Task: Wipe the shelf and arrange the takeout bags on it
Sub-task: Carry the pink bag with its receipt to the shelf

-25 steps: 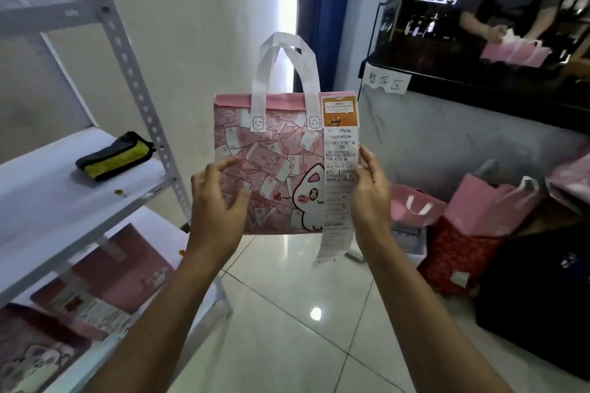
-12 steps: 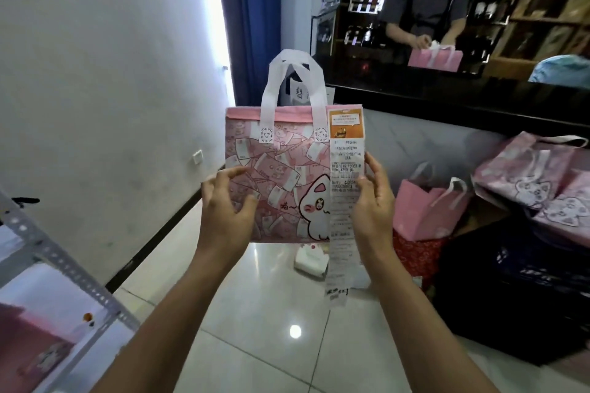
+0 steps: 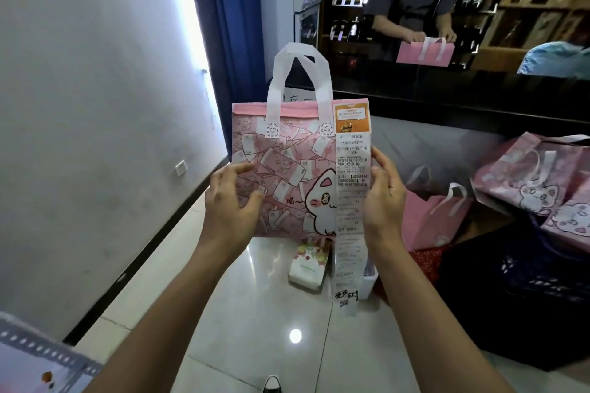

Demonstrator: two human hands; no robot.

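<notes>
My view has swung right, leaving only the grey perforated metal shelf (image 3: 48, 357) corner. My left hand (image 3: 230, 201) and right hand (image 3: 383, 198) pinch the pink cat-print fabric takeout bag (image 3: 287, 175) upright in mid-air; shelving it means turning back.

Shelf (image 3: 48, 357) cut by lower-left edge, only a perforated corner showing; receipt (image 3: 351, 195) print mostly too small to read; both hands cover the pink bag's (image 3: 287, 169) side edges; shoe (image 3: 272, 384) clipped at bottom.
</notes>
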